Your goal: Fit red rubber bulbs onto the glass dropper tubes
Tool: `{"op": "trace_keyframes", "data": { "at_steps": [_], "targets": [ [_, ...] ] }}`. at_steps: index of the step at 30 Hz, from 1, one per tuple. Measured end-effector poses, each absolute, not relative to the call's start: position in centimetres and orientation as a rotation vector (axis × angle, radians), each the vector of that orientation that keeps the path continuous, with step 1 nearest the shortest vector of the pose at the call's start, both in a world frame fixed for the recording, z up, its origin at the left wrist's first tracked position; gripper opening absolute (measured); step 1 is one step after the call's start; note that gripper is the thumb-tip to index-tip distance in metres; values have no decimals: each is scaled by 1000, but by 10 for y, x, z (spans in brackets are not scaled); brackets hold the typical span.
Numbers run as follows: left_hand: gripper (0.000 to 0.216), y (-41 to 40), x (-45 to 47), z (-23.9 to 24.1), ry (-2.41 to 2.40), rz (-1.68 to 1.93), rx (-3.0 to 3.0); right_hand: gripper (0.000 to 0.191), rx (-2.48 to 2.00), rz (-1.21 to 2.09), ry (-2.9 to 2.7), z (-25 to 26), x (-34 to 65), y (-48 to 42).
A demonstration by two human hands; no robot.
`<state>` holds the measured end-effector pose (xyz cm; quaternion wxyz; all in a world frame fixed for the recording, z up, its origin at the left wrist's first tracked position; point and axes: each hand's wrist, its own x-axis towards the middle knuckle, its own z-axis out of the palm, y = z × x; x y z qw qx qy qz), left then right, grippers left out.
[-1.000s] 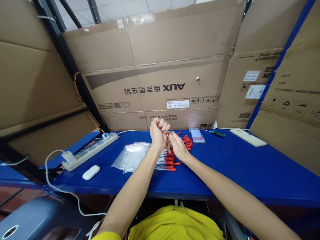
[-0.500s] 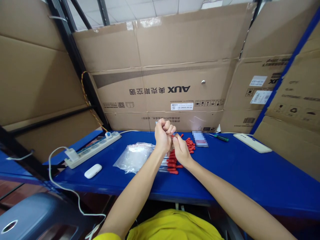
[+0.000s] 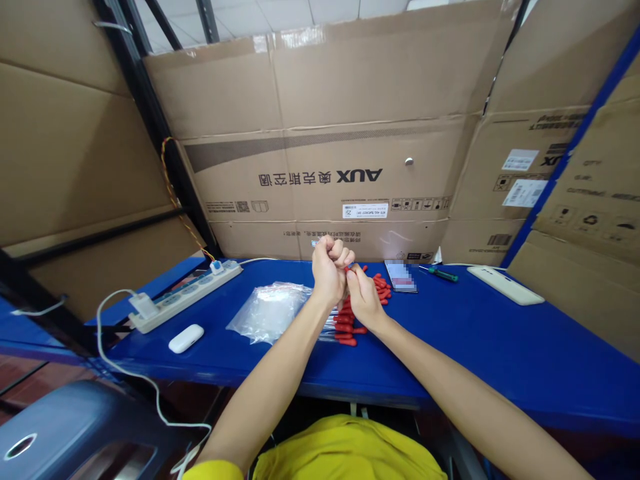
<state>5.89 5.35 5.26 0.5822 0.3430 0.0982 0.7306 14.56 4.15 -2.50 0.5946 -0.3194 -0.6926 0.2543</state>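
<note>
My left hand [image 3: 329,270] is closed in a fist above the blue table [image 3: 500,347], holding something thin that I cannot make out. My right hand [image 3: 363,297] is pressed against it, fingers pinched on a small red-tipped piece [image 3: 349,270]. Below the hands lies a row of red-handled pieces [image 3: 345,327], and a loose pile of small red parts [image 3: 381,288] sits just behind. A heap of clear plastic bags [image 3: 273,311] lies to the left of the hands.
A white power strip [image 3: 185,296] with a cable and a small white case [image 3: 185,338] lie at the left. A green-handled screwdriver [image 3: 440,273], a phone [image 3: 401,276] and a long white remote [image 3: 505,285] lie at the back right. Cardboard boxes [image 3: 320,160] wall the table.
Both hands have stayed together at the same spot, with only small finger movements. The camera has shifted slightly.
</note>
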Motion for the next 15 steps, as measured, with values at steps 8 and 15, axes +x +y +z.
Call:
{"op": "trace_keyframes", "data": {
  "at_steps": [8,15],
  "targets": [
    [45,59,55,51,211,1739,739,38,-708,712,-1745,-20,150,44],
    [43,64,42,56,152,1802,644,46,-672,795,-1765,-14,149,41]
  ]
}}
